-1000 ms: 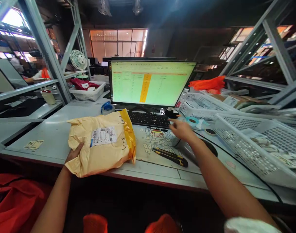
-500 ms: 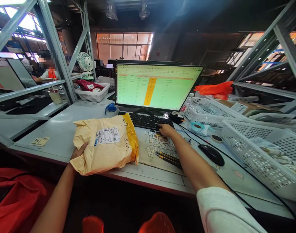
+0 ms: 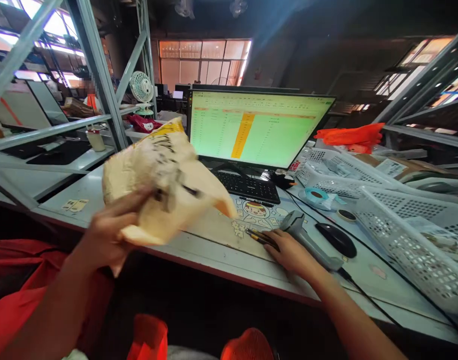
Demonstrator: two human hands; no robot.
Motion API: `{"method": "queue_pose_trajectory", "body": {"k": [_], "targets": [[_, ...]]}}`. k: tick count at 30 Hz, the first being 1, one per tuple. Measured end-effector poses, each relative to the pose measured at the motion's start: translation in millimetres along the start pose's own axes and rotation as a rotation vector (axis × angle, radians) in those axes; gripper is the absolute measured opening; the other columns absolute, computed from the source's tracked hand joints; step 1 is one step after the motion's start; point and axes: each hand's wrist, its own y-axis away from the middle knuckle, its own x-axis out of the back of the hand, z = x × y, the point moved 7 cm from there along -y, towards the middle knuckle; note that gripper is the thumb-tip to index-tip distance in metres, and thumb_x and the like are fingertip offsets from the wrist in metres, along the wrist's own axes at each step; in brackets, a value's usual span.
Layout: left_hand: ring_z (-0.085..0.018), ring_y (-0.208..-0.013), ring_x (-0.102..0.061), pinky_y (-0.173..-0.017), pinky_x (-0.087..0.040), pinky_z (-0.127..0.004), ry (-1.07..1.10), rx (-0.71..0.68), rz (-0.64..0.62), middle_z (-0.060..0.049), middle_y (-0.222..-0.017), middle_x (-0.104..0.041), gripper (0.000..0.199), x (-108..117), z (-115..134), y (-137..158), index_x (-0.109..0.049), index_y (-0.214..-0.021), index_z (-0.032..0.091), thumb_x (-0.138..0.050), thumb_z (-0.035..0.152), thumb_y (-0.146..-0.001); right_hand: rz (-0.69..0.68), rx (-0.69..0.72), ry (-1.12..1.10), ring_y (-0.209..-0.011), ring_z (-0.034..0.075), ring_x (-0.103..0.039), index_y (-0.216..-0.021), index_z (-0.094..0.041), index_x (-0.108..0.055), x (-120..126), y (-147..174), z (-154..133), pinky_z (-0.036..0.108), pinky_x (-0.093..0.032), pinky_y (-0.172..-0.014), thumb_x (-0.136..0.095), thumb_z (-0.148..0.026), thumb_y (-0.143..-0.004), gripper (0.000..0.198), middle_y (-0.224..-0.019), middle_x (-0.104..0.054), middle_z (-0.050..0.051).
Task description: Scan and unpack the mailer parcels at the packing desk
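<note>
My left hand grips a cream mailing parcel by its near edge and holds it up over the desk, blurred by motion. The parcel is tilted, with handwritten dark marks and yellow tape along its far side. On the right, my right hand lies low on the desk with its fingers closed over the pens, whose tips stick out to the left. A grey handheld barcode scanner lies just beside that hand. The black keyboard is behind, partly covered by the parcel.
A monitor with a spreadsheet stands at the back. To the right are a black mouse, blue tape and white baskets. Cables cross the right side. A metal frame rises at left; beyond it sits a person.
My left hand has lifted and turned the parcel, so its label no longer shows. My right hand has left the keyboard and come back to the pens. The scanner now shows.
</note>
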Motion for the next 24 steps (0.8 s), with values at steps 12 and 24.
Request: {"method": "queue_pose_trajectory", "body": {"k": [12, 24], "targets": [[-0.033, -0.153, -0.038, -0.127, -0.031, -0.053, -0.722, -0.218, -0.301, -0.017, -0.159, -0.049, 0.060, -106, -64, 31, -0.055, -0.145, 0.016, -0.066, 0.047, -0.096, 0.355, 0.108, -0.190, -0.109, 0.032, -0.067, -0.135, -0.021, -0.063, 82, 29, -66, 0.047, -0.054, -0.095, -0.044, -0.051, -0.100, 0.050, -0.119, -0.069, 0.015], [-0.022, -0.084, -0.069, -0.073, -0.041, -0.031, -0.775, -0.265, 0.013, -0.009, -0.087, -0.075, 0.039, -101, -67, 8, -0.072, -0.094, 0.018, -0.042, 0.038, -0.109, 0.099, 0.540, -0.107, -0.087, 0.022, -0.067, -0.136, -0.025, -0.066, 69, 4, -230, 0.035, -0.053, -0.077, -0.049, -0.041, -0.100, 0.042, -0.112, -0.067, 0.010]]}}
